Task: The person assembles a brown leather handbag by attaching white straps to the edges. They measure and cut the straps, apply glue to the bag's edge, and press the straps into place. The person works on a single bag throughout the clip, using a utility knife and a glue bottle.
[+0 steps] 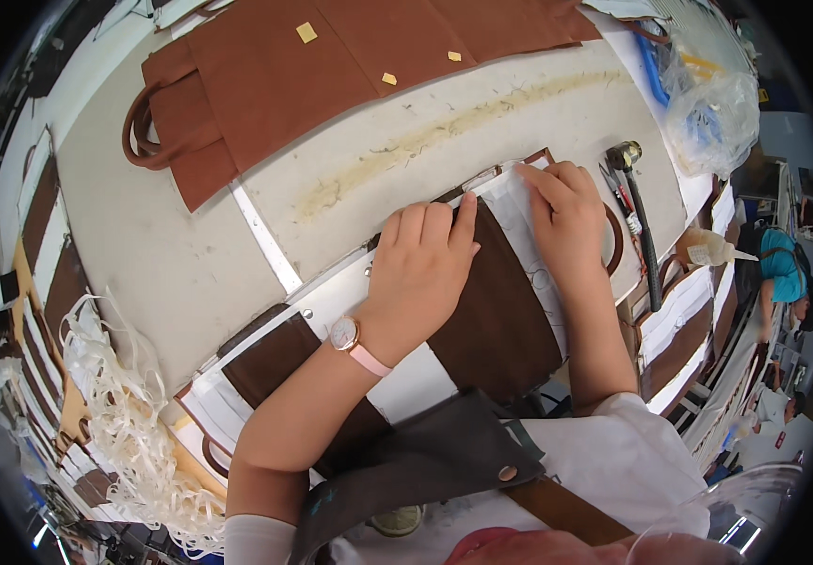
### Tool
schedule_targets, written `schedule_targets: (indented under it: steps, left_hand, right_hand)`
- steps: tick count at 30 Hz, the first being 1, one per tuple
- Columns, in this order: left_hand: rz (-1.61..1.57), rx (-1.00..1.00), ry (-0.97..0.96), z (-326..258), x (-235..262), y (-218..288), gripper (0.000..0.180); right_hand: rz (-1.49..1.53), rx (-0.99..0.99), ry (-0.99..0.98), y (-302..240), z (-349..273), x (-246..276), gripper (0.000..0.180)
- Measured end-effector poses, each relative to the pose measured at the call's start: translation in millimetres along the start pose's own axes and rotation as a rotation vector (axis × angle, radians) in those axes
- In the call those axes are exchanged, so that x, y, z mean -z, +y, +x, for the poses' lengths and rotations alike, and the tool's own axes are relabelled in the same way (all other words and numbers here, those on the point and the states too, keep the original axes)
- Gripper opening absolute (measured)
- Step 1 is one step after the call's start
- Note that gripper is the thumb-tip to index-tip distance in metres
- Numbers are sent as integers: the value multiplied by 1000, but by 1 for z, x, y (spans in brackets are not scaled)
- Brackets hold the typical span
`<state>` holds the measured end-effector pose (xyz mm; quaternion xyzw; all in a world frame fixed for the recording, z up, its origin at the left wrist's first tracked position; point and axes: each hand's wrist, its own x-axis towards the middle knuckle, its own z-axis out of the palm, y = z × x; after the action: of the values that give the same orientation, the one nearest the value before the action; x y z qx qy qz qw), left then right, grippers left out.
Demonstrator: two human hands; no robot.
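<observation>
Nearest you, a dark apron (425, 461) with a brown strap (557, 508) hangs over your chest. Just beyond it, a dark brown leather panel (500, 320) lies on the counter (143, 245), with a white sheet (529, 226) along its far and right edges.

Your left hand (420, 268), with a pink-strapped watch (348, 337) at the wrist, rests flat on the panel. Its fingers (434, 221) lie close together and stretched out, pressing down at the far edge; they grip nothing. Your right hand (566, 212) sits just to the right, on the white sheet. Its fingers (543, 184) curl down onto the sheet's far corner, pressing or pinching it; you cannot tell which.

A metal ruler (265, 235) lies to the left of your left hand. A heap of white strips (133, 424) piles up at the near left. To the right of your right hand lies a hammer (642, 226), with a small glue bottle (708, 250) beyond it.

Farther off, a dried glue streak (444, 132) crosses the counter. At the far side lie a tan leather sheet (331, 66) bearing small yellow tags (305, 32) and a tan bag (180, 127) with handles. A clear plastic bag (712, 113) sits far right.
</observation>
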<state>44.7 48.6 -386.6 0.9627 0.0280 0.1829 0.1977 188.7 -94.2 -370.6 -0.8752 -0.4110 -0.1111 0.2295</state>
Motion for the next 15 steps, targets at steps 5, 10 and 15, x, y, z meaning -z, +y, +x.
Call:
schedule_targets:
  steps: [5,10,15]
  left_hand:
    - [-5,-11,15,1,2,0,50]
    - [39,-9,6,4,2,2,46]
    - [-29,76,-58,33,9,-1,32]
  right_hand:
    - [-37,44,-22,1,-2,-1,29]
    - [-49,99,-60,0,-4,2,30]
    - [-72,94,-72,1,-7,4,31]
